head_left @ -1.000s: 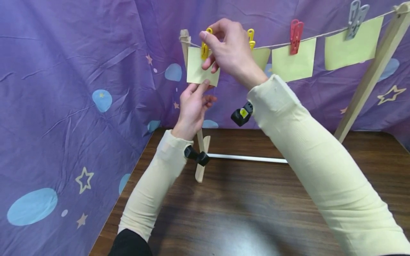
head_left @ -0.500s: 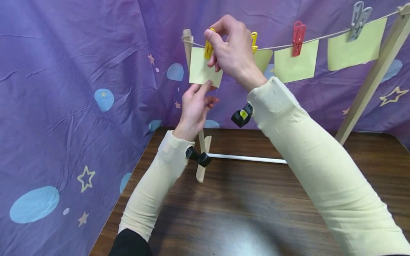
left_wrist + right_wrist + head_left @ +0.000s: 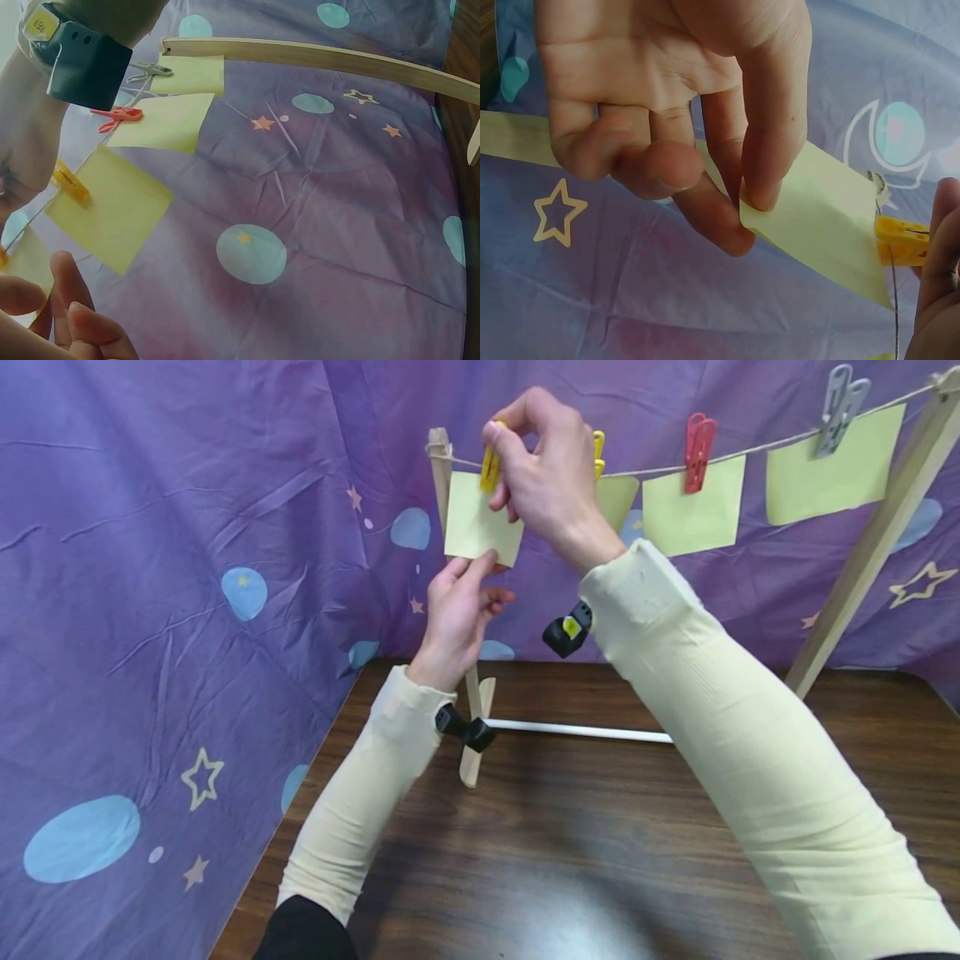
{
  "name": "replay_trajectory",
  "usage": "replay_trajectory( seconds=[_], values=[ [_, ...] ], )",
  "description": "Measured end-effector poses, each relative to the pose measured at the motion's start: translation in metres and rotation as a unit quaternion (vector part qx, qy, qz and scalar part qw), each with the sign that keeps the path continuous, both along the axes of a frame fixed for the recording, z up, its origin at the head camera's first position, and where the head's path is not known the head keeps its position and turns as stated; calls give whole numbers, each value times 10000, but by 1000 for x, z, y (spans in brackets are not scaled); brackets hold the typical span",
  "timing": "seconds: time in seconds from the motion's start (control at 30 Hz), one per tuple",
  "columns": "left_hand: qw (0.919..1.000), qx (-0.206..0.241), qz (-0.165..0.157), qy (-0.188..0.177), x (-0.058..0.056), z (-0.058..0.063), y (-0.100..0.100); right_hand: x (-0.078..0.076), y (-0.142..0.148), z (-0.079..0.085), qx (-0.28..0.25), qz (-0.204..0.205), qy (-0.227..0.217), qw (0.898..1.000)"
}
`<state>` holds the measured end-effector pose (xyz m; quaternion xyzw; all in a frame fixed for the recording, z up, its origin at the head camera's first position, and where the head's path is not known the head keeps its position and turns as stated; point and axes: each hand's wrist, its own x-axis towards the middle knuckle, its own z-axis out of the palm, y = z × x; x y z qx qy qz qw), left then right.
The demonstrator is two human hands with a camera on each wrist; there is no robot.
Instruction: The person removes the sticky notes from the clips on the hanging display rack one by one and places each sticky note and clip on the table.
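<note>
One yellow clothespin [image 3: 491, 470] sits at the upper edge of the leftmost note [image 3: 480, 522], near the left end of the cord [image 3: 780, 442], and I pinch it between the thumb and fingers of my right hand [image 3: 551, 477]. Its jaws overlap the paper right where the cord runs; I cannot tell how firmly they bite. From below, my left hand [image 3: 457, 614] pinches the note's lower edge between thumb and index finger, the other fingers loosely bent and clear of the paper. The note hangs just to the right of the left post [image 3: 441, 497], where the cord is tied.

Just to the right, partly behind my right hand, a second yellow clothespin [image 3: 73, 182] holds the second note [image 3: 112, 214], which the left wrist view shows hanging askew. Farther right come the red clothespin [image 3: 699, 452] on the third note [image 3: 693, 514] and the gray clothespin [image 3: 842, 414] on the fourth note [image 3: 832, 481], close to the right post [image 3: 870, 535].

Below, the wooden foot [image 3: 471, 766] of the left post stands on the dark wooden tabletop [image 3: 525, 868], and a white rod [image 3: 577, 731] runs right from it until my sleeve [image 3: 750, 727] hides it. On the far side and to the left hangs a purple cloth [image 3: 240, 485] with stars and blue spots.
</note>
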<state>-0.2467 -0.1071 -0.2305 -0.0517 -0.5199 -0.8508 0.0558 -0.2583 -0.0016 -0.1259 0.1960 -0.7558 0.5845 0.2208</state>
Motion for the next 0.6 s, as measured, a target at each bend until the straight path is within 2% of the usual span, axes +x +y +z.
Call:
replay_trajectory(
  seconds=[0.17,0.4,0.6],
  values=[
    [10000,22,17,-27,-1,0,0,2,0,2,-48,-108,126,9999],
    [10000,19,11,-50,-1,-1,1,17,-1,6,-201,-218,215,9993],
    [10000,-17,16,-56,-1,-2,0,23,0,8,-425,-284,350,9981]
  ],
)
